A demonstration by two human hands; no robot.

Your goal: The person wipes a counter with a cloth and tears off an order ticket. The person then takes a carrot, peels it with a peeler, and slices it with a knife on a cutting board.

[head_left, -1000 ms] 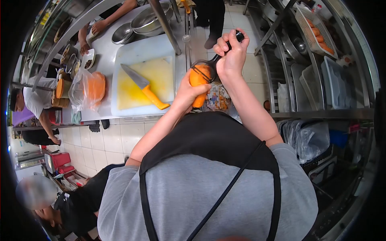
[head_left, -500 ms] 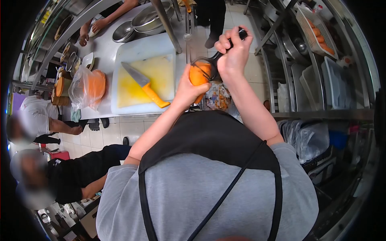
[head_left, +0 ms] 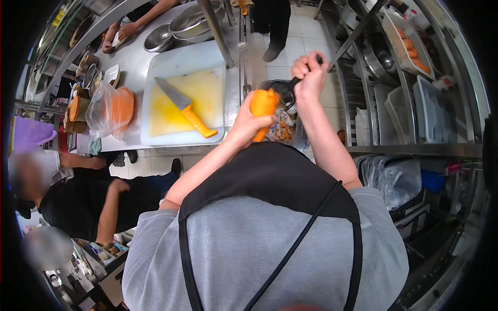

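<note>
My left hand (head_left: 245, 120) is wrapped round a thick carrot (head_left: 263, 103), which it holds up beyond the table's right edge. My right hand (head_left: 310, 75) is closed on the black handle of a peeler (head_left: 288, 94). The peeler's head is blurred and sits just right of the carrot; whether the blade touches it I cannot tell. Below the two hands is a container or bag of scraps (head_left: 282, 127) with orange bits in it, partly hidden by my apron and hands. A yellow-handled knife (head_left: 188, 110) lies on the cutting board (head_left: 218, 72), left of my left hand.
A clear plastic bag (head_left: 101, 111) with something orange stands left of the board. Metal bowls (head_left: 158, 39) sit behind it, near a person's hands (head_left: 124, 33). Co-workers stand at the left. A metal shelf post (head_left: 215, 33) rises beside the board. Racks with a basket (head_left: 410, 44) line the right.
My right hand with the peeler has come down and right, off the carrot. The carrot has shifted slightly right in my left hand. Co-workers at the left have moved.
</note>
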